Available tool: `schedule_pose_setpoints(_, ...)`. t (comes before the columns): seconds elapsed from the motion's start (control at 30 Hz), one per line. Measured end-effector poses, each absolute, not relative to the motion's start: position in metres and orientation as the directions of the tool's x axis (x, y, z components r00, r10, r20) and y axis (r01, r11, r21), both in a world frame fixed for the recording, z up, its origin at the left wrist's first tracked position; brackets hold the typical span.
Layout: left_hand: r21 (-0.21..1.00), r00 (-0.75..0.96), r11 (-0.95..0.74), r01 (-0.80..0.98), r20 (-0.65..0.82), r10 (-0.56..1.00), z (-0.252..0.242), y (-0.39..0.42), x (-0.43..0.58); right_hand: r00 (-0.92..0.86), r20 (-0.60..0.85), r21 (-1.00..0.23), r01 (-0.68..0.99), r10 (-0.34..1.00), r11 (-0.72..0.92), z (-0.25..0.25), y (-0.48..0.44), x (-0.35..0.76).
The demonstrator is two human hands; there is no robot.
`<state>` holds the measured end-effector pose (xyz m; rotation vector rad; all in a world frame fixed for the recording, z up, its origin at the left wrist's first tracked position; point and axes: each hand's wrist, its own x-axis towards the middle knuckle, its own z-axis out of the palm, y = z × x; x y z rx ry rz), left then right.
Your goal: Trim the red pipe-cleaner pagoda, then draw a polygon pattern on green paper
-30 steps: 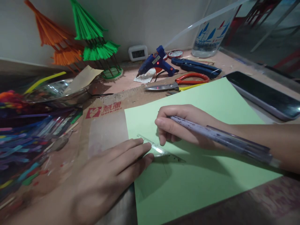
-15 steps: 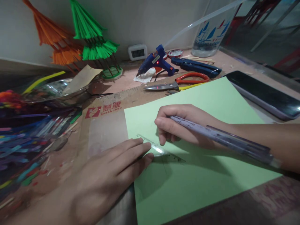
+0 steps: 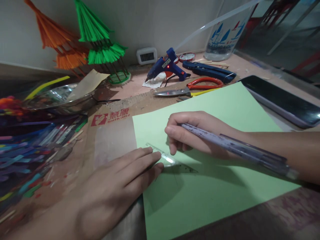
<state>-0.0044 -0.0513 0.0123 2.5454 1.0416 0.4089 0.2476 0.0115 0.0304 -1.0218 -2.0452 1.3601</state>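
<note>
The pale green rectangular paper sheet (image 3: 200, 206) seems to be at an early marking stage: one faint, thin line (image 3: 175, 177) shows just below the clear plastic triangular set square (image 3: 172, 161), while most of the visible surface is left bare and its visible edges look straight and uncut. The sheet lies smooth and flat over creased brown cardboard with red print (image 3: 140, 102), well in from the far edge of the pinkish counter (image 3: 136, 79). The left hand (image 3: 127, 171) lies flat, its grip extended with fingers nearly together, the tips pressing the glossy set square onto the paper. The right hand (image 3: 192, 133) has its grip curled, thumb and forefinger pinching a slim, lilac, dark-flecked pen (image 3: 210, 136); its point is hidden, so contact with the paper cannot be told. Nearer the counter's far edge lie metal scissors with smooth orange looped handles (image 3: 205, 82) and a blue plastic glue gun (image 3: 165, 65), beside fuzzy-looking green (image 3: 93, 26) and orange (image 3: 52, 36) tiered models.
</note>
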Motion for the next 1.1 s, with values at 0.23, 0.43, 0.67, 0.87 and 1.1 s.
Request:
schedule_pose_setpoints(0.23,0.337,0.749,-0.747,0.573,0.155,0.644,0.017,-0.0489,-0.0062,-0.61,0.012,-0.92,0.304,0.792,0.249,0.0286,0.0121,0.2481)
schedule_pose_setpoints(0.43,0.327,0.788,-0.787,0.523,0.166,0.593,0.0205,-0.0465,-0.0104,-0.611,0.021,-0.925,0.289,0.791,0.248,0.0297,0.0112,0.2473)
schedule_pose_setpoints(0.67,0.161,0.81,-0.834,0.528,0.199,0.551,0.0113,-0.0493,-0.0096,-0.603,0.013,-0.903,0.335,0.797,0.268,0.029,0.012,0.2477)
schedule_pose_setpoints(0.87,0.062,0.822,-0.852,0.52,0.236,0.519,0.0173,-0.0494,-0.0053,-0.607,0.027,-0.896,0.337,0.794,0.288,0.0265,0.0132,0.2482)
schedule_pose_setpoints(1.1,0.102,0.793,-0.818,0.566,0.203,0.574,0.0161,-0.0527,-0.0046,-0.619,0.003,-0.942,0.262,0.785,0.21,0.029,0.0115,0.2526)
